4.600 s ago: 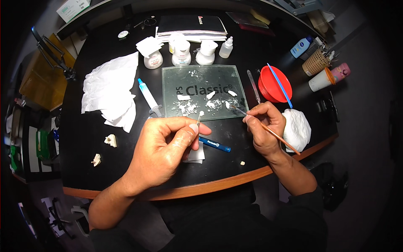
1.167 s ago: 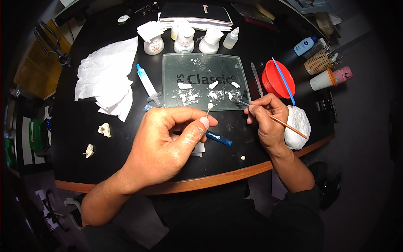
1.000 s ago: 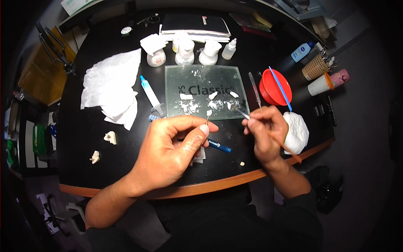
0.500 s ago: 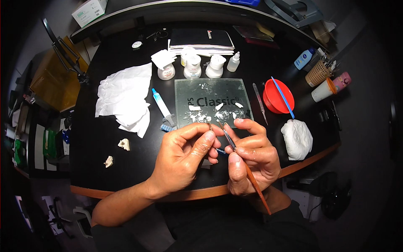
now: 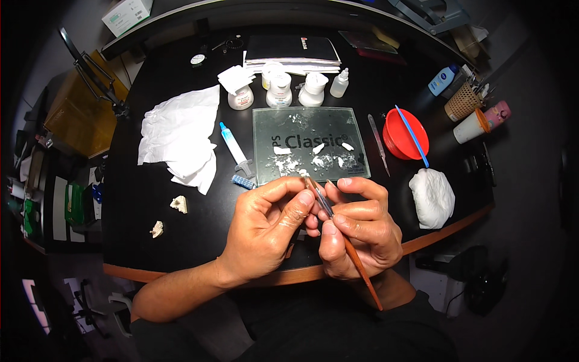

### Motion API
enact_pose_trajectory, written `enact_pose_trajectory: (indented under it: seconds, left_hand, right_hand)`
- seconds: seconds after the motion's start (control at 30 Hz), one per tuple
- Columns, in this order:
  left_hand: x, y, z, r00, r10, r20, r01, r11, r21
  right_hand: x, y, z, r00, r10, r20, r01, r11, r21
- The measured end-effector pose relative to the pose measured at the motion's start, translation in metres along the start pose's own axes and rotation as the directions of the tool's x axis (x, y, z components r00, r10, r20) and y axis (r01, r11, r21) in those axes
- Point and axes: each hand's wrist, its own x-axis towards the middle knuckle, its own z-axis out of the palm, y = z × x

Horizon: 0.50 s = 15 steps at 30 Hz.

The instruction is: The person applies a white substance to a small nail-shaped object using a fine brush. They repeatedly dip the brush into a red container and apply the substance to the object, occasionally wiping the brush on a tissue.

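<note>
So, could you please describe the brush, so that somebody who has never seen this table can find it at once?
On the black table lies a glass plate. In front of it, the right hand holds the brush on a slant, its bristle end near the left hand. Its reddish-brown handle sets it apart from the blue stick across the red bowl.

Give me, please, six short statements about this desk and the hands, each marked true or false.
1. The right hand holds a brush near the left hand. True.
2. The syringe lies left of the glass plate. True.
3. The left hand holds the syringe. False: it lies on the desk.
4. A blue stick rests across the red bowl. True.
5. The red bowl stands left of the glass plate. False: it stands to the right.
6. The glass plate is clean. False: white crumbs lie on it.
</note>
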Motion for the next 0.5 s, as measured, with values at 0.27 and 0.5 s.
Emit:
enact_pose_trajectory:
  seconds: [0.27, 0.5]
  left_hand:
    - [-0.0002, 0.0007, -0.0004, 1.000, -0.008, -0.004, 0.008, 1.000, 0.017]
    - [0.0002, 0.0005, -0.0001, 1.000, 0.004, 0.000, -0.004, 1.000, 0.010]
  right_hand:
    - [0.0004, -0.0008, -0.0001, 1.000, -0.006, 0.001, 0.006, 1.000, -0.031]
    - [-0.0010, 0.0007, -0.0002, 1.000, -0.018, -0.005, 0.017, 0.999, -0.045]
